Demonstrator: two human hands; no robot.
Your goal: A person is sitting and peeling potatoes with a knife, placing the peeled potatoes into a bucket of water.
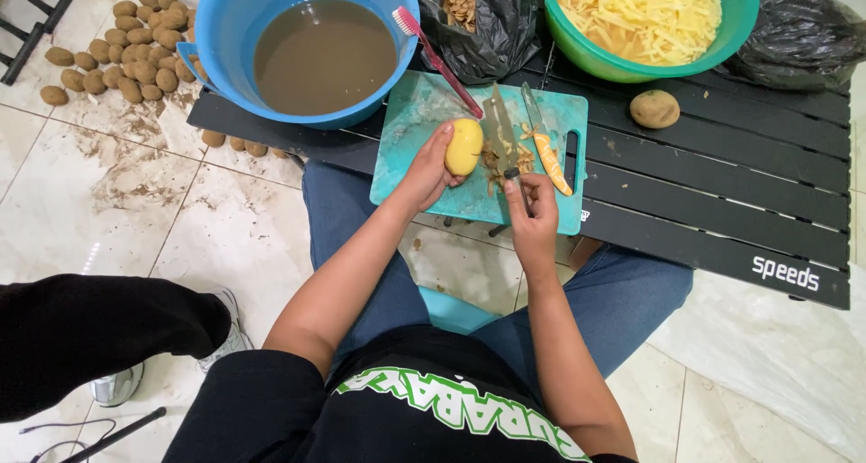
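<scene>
Nearest, the person's two bare forearms reach forward over blue-jeaned knees to the teal plastic cutting board (424, 120), the landmark for all else. Over its near left part, the left hand (424, 170) is curled round a peeled, pale yellow potato (465, 146), fingers closed on it and holding it just above the board. At the board's near edge, the right hand (532, 206) is closed on the handle of a long steel knife (499, 131), whose blade lies beside the potato and points away from the person. By my reading, peeling is done and cutting is the step in hand; the next move calls for setting the potato flat on the board and keeping fingertips clear of the blade. A second knife with an orange handle (547, 147) lies on the board's right part among brown peelings. Beyond the board sit a blue tub of muddy water (225, 30) to the left and a green bowl of cut potato strips (740, 12) to the right, on the black slatted desk (740, 174).
</scene>
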